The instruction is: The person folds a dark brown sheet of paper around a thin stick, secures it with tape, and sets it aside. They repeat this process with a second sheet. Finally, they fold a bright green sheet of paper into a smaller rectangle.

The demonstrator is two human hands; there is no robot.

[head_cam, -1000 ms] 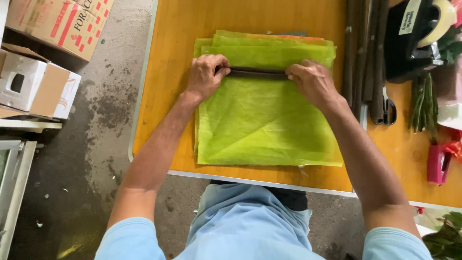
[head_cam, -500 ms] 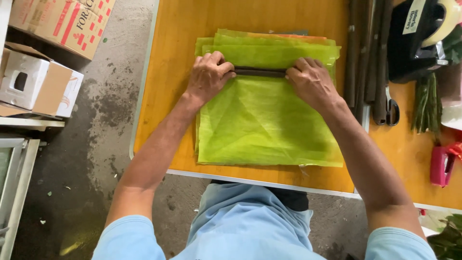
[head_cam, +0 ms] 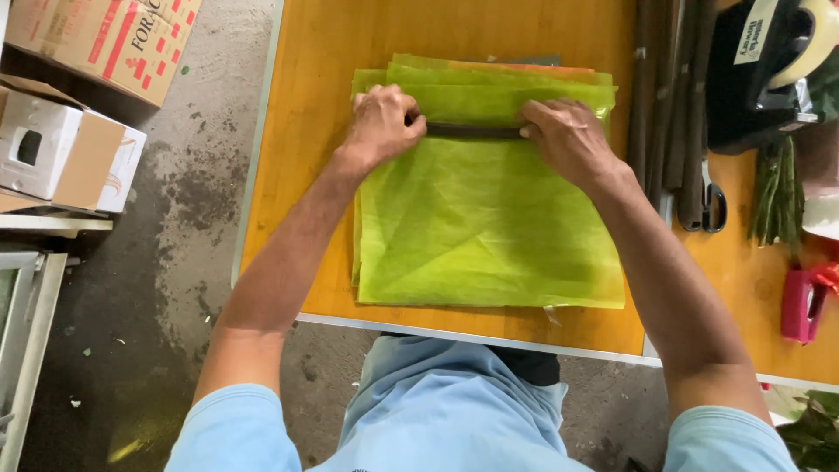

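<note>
Barely shifted, both hands (head_cam: 476, 131) pin dark rod (head_cam: 472, 131) beside, seemingly, scissors (head_cam: 712, 205).

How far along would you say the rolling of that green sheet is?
Barely begun. The stick lies across the green sheets near their far edge. Left hand and right hand press its ends. No wrap shows yet; almost the whole sheet lies flat.
</note>
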